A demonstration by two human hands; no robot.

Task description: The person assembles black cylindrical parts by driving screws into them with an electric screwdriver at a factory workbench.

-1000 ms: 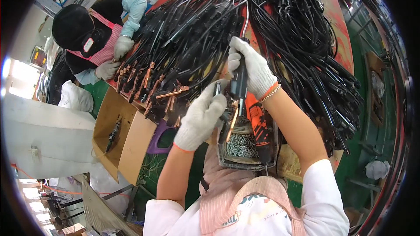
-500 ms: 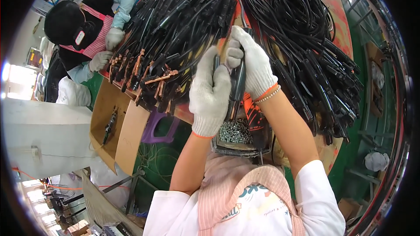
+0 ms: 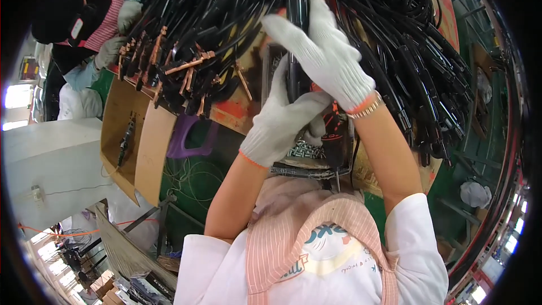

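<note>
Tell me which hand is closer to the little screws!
Left. The left hand is just above and to the left of the screws in the picture. The right hand is farther up, by the black handle.

Black handle (image 3: 297, 9), white orange-cuffed gloves (image 3: 339, 73), pink striped apron (image 3: 274, 243), purple stool (image 3: 180, 135).

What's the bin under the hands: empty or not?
Not empty: small metal pieces show in the bin, below the left hand. How full: cannot tell.
</note>
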